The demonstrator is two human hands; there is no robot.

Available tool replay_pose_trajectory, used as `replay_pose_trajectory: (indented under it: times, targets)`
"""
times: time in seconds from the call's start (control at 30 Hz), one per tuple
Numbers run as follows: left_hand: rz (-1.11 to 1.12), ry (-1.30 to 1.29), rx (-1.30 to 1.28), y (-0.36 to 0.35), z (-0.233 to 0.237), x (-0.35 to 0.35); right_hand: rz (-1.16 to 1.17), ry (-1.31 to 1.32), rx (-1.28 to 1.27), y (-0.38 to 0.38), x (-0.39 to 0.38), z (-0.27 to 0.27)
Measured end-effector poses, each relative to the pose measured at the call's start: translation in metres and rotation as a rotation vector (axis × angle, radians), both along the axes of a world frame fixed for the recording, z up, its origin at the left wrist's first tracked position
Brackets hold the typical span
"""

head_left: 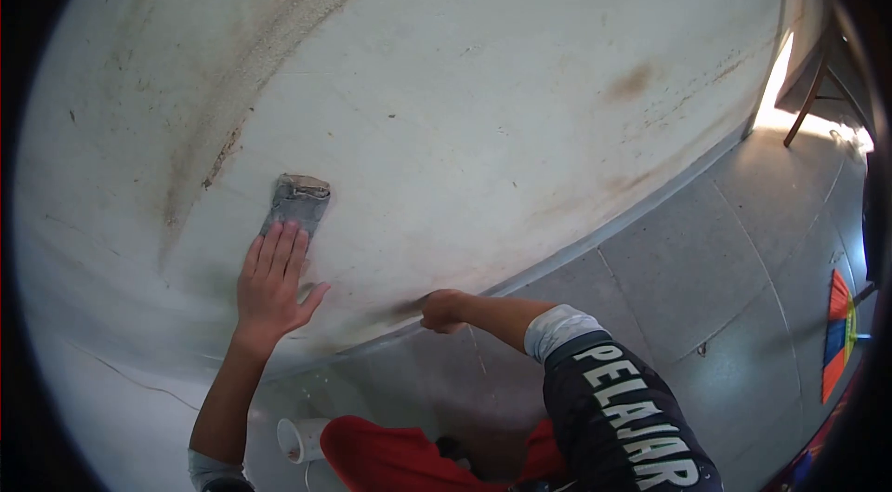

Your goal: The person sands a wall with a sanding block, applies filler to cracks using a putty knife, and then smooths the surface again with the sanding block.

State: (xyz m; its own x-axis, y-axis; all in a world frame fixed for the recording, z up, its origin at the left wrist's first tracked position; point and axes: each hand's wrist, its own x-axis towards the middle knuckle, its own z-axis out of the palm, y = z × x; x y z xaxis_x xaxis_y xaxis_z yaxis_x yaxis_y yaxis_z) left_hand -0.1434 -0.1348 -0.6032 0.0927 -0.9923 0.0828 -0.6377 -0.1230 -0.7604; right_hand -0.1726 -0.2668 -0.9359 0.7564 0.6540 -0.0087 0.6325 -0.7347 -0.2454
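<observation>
My left hand (272, 286) lies against the stained white wall (437, 148), fingers stretched out and thumb apart. Under its fingertips is a folded piece of grey sandpaper (299, 202) with a tan upper end, held flat to the wall. Whether a block sits inside the fold cannot be seen. Lower down and to the right, my right hand (444, 311) is curled closed near the foot of the wall. Its fingers are turned away, so anything within them is hidden.
A white bucket (302, 439) stands on the grey tiled floor (688, 260) beside my red-clothed knee (372, 450). A thin cord (139, 382) runs at lower left. Far right are a wooden-legged stand (810, 102) and a bright striped object (836, 334).
</observation>
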Motion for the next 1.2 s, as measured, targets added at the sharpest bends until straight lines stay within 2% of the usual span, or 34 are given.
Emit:
replay_pose_trajectory:
  times: [0.13, 0.27, 0.37, 0.43, 0.53, 0.63, 0.77, 0.8, 0.87, 0.93, 1.1, 1.2]
  targets:
    - [-0.02, 0.04, -0.028, -0.022, 0.004, -0.011, 0.059, -0.045, -0.032, -0.005, -0.005, 0.008]
    - [-0.161, 0.147, 0.008, -0.13, 0.032, -0.059, 0.053, -0.003, -0.072, -0.006, -0.008, 0.016]
    - [-0.386, 0.18, -0.066, -0.214, 0.028, -0.082, 0.027, 0.009, -0.061, 0.0, 0.003, 0.002]
    - [-0.446, 0.11, -0.169, -0.258, 0.018, -0.093, -0.004, 0.01, -0.055, 0.007, 0.004, -0.003]
    - [-0.435, 0.138, -0.192, -0.247, 0.009, -0.089, -0.028, -0.011, -0.046, 0.001, 0.001, 0.001]
    - [-0.286, 0.336, -0.118, -0.165, 0.004, -0.069, -0.02, 0.04, -0.06, 0.0, -0.002, 0.01]
    - [-0.054, 0.088, -0.057, -0.015, -0.033, -0.003, -0.012, 0.078, -0.064, -0.001, -0.005, 0.02]
    - [-0.033, 0.032, -0.063, 0.003, -0.037, 0.006, -0.016, 0.097, -0.048, -0.002, -0.006, 0.022]
    - [-0.003, 0.098, -0.085, -0.004, -0.039, -0.005, -0.003, 0.098, -0.051, 0.003, -0.004, 0.02]
    - [0.027, 0.155, -0.129, -0.025, -0.035, -0.021, 0.009, 0.091, -0.075, 0.003, -0.002, 0.02]
    - [-0.253, 0.23, -0.01, -0.17, 0.004, -0.073, -0.091, 0.155, 0.083, -0.002, -0.007, 0.026]
    - [-0.479, 0.205, -0.064, -0.262, 0.001, -0.094, -0.067, 0.135, -0.034, -0.001, -0.003, 0.025]
